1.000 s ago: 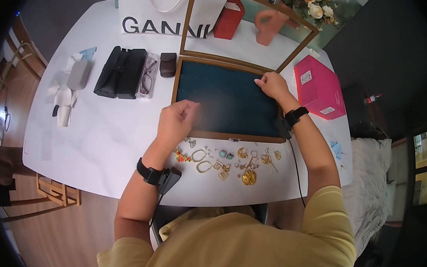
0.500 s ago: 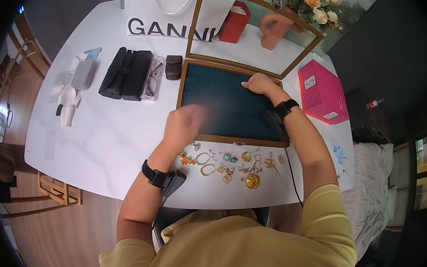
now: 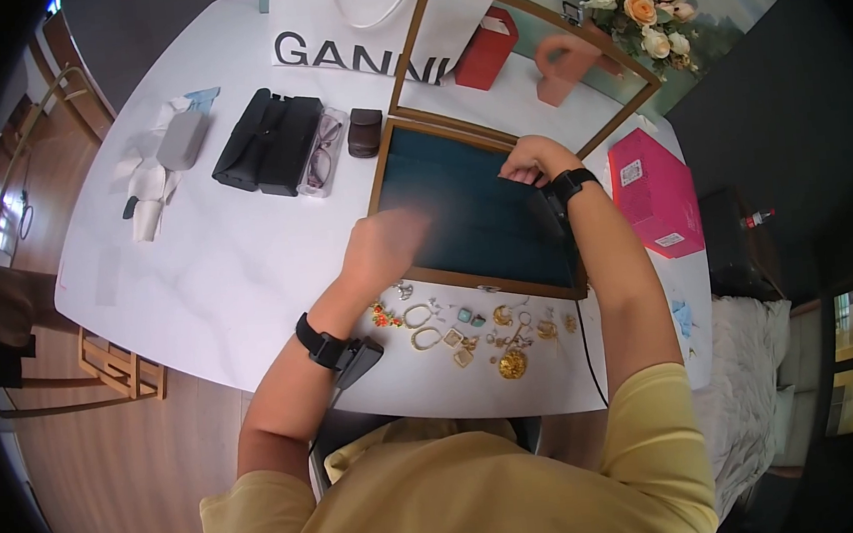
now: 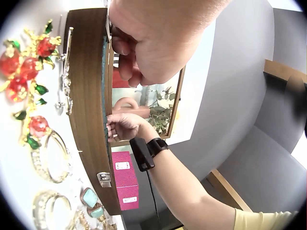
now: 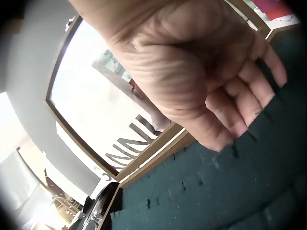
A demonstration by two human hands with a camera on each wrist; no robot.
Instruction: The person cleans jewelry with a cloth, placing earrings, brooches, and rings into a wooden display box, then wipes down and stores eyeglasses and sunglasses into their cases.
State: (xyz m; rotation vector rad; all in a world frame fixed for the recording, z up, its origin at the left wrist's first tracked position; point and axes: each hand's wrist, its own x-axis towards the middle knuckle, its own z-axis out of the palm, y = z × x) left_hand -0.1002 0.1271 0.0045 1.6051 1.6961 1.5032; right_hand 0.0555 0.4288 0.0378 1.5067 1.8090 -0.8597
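Observation:
An open display box (image 3: 488,288) with a wooden frame and a dark green slitted liner (image 5: 206,191) lies before me. My left hand (image 3: 385,247) hovers over its front left part, fingertips blurred in the head view. In the left wrist view those fingers (image 4: 128,67) are curled above the box's front wall; I cannot tell whether they hold anything. Near the back right of the liner is my right hand (image 3: 535,161). Its bent fingers and thumb (image 5: 211,132) touch the liner. Along the front side lie a red-berry brooch (image 4: 29,69), hoop earrings (image 3: 424,339) and a gold round pendant (image 3: 512,364).
The glazed lid (image 3: 634,105) stands raised at the back, before a white paper bag (image 3: 315,60) and a red box (image 3: 480,57). A pink box (image 3: 653,193) is at right. Glasses (image 3: 323,159), a black case (image 3: 267,144) and a brown pouch (image 3: 366,133) lie left.
My right hand has moved left along the liner's back part, and its fingers now reach down to the liner. The left hand stays over the front left. The head view has shifted slightly.

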